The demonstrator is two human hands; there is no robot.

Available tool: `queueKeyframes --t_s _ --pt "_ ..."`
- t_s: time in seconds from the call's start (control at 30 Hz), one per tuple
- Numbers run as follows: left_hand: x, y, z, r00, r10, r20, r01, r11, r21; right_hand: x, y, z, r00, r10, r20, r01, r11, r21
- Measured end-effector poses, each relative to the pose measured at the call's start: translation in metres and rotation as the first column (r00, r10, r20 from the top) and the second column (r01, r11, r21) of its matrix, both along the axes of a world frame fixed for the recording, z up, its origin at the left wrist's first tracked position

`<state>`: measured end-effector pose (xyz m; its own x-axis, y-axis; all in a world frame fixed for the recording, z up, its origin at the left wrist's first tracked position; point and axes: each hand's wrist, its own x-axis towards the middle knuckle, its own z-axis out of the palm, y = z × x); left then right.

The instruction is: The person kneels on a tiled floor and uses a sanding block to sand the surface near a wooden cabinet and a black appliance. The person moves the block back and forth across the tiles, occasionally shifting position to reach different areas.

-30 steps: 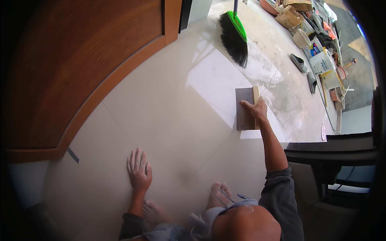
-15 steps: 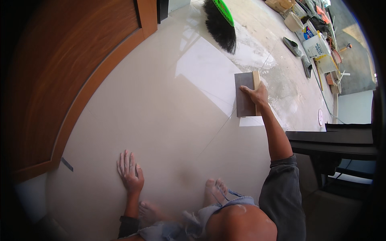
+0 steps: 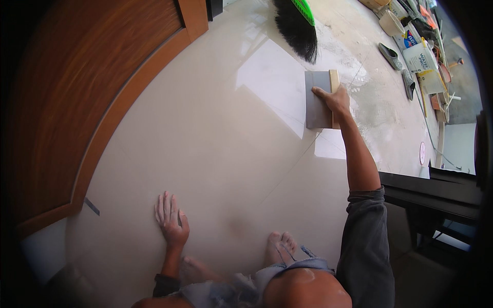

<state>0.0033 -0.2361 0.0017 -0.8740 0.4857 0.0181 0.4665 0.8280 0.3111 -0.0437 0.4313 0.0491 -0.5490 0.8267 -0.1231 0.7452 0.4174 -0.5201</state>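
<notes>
One float, two hands, on a glossy tiled floor.

Head view: the right hand (image 3: 336, 98) reaches far forward, its fingers (image 3: 322, 92) closed over one grey float (image 3: 318, 100) with a wooden edge, lying flat on the floor (image 3: 205, 143) just below one black broom (image 3: 297, 25). The left hand (image 3: 171, 222) rests palm down, fingers spread, holding nothing. Two bare feet (image 3: 280, 245) show near the lower edge; one wooden door (image 3: 87, 77) stands left.

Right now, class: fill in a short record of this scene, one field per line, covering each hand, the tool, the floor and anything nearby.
Right hand: grips the wooden edge of a float
Float: grey rectangular pad, flat on the floor
Left hand: open, palm down on the floor
Floor: glossy cream tiles with thin joint lines
Broom: black bristles, green head, beyond the float
Door: brown wood, at left
</notes>
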Motion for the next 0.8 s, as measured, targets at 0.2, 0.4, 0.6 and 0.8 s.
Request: queueKeyframes --t_s 0.2,0.4,0.6,0.8 --pt "-0.003 0.005 -0.005 1.000 -0.013 -0.011 0.013 1.000 0.002 -0.038 0.005 -0.012 0.996 0.093 0.016 -0.094 0.990 0.109" --pt "-0.002 0.001 -0.001 1.000 0.002 -0.015 -0.002 1.000 -0.006 -0.089 -0.020 0.011 0.975 0.202 0.097 -0.217 0.957 0.191" --pt "-0.004 0.005 0.003 1.000 -0.007 -0.015 0.007 1.000 0.016 -0.109 -0.010 -0.008 0.942 0.331 0.057 -0.335 0.917 0.218" --pt "0.001 0.002 0.004 1.000 -0.016 -0.006 0.015 1.000 -0.018 -0.152 -0.014 0.000 0.980 0.199 0.025 -0.200 0.977 0.071"
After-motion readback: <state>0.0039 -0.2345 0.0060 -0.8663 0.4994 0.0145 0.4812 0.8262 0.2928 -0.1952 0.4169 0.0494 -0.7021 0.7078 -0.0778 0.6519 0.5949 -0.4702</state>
